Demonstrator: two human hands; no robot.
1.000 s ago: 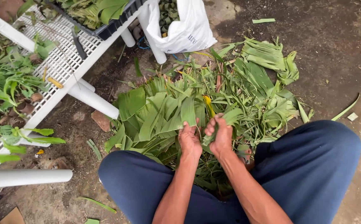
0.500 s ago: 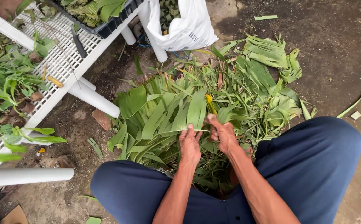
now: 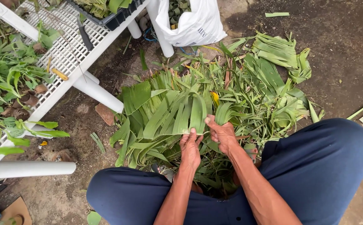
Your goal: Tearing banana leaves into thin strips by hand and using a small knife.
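A big heap of torn green leaf strips (image 3: pixel 248 96) lies on the dirt between my knees in dark blue trousers. My left hand (image 3: pixel 190 146) pinches the near end of a fanned bunch of broad leaf strips (image 3: pixel 177 112) that spreads away from me. My right hand (image 3: pixel 222 132) is closed on a narrower strip (image 3: pixel 224 111) just right of the fan, its thumb almost touching the left hand's fingers. One small yellow piece (image 3: pixel 215 97) shows behind the fan.
A white slatted bench on white pipe legs (image 3: pixel 100 92) runs along the left, with a black plant tray (image 3: pixel 115 16) on top and leafy plants (image 3: pixel 6 75) beneath. A white plastic bag (image 3: pixel 198 27) stands at the top. Bare dirt (image 3: pixel 344 50) spreads to the right.
Both hands have gathered a fan of broad strips and drawn it slightly toward me. The right hand shifted from the yellow-tipped piece onto a green strip.
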